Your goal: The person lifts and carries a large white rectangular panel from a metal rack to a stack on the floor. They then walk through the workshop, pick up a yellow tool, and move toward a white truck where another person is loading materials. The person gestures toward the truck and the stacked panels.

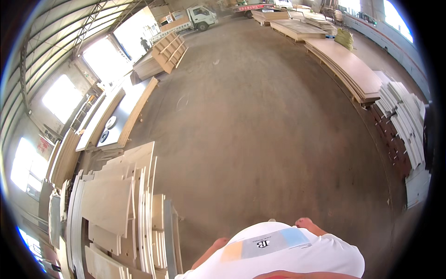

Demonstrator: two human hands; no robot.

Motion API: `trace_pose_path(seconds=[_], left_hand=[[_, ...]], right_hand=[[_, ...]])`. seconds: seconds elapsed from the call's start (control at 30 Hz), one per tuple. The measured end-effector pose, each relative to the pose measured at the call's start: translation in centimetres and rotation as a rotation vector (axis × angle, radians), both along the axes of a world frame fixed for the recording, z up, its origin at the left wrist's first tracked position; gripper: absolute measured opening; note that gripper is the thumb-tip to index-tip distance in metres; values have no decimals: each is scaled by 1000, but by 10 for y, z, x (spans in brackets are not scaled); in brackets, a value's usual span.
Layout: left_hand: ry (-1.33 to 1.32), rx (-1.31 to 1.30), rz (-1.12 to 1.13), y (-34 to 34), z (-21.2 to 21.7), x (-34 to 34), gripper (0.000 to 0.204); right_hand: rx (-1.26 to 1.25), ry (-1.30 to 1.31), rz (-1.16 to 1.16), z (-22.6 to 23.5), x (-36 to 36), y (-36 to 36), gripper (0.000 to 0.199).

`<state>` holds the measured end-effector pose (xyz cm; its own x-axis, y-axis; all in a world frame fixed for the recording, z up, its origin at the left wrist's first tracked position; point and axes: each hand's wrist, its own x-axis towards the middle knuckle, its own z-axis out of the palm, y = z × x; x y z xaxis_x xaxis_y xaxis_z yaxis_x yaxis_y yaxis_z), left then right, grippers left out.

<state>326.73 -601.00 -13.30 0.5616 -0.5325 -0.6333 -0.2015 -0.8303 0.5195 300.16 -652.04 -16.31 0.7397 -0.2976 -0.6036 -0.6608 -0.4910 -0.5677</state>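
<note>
My left hand [221,242] hangs low at my left side, partly hidden by my white shirt [274,260] with a printed front. Its fingers cannot be made out. On the other side, my right hand [304,222] shows just past the shirt with its fingers curled in, and nothing is seen in it. Neither hand touches any of the boards. Nearest to my left hand is a stack of pale wooden panels [107,200] standing and leaning at the lower left.
Brown floor [241,121] stretches ahead. Along the left are a long table [132,109] with round rolls and a tilted wooden pallet [169,51]. Stacked boards [344,65] and white strips [404,121] line the right. A white truck [202,18] stands far off; a person [144,44] is near a doorway.
</note>
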Motion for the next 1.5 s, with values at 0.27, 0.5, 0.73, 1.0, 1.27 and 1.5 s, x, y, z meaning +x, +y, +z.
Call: trace_pose_path(seconds=[0.27, 0.5, 0.73, 1.0, 1.27, 1.5], left_hand=[[293, 93, 510, -53, -30, 122, 31], [147, 147, 54, -160, -75, 390, 30], [-15, -126, 331, -382, 24, 719, 26], [-140, -141, 206, -575, 27, 966, 29], [208, -99, 331, -626, -56, 1050, 30], [283, 130, 448, -712, -56, 1195, 28]], right_hand=[[179, -135, -547, 97, 325, -193, 13], [393, 86, -516, 18, 458, -263, 21], [365, -11, -447, 41, 610, -325, 33], [24, -24, -46, -37, 821, -468, 21], [239, 66, -473, 30, 1118, -693, 18], [253, -131, -558, 87, 1402, -845, 14]])
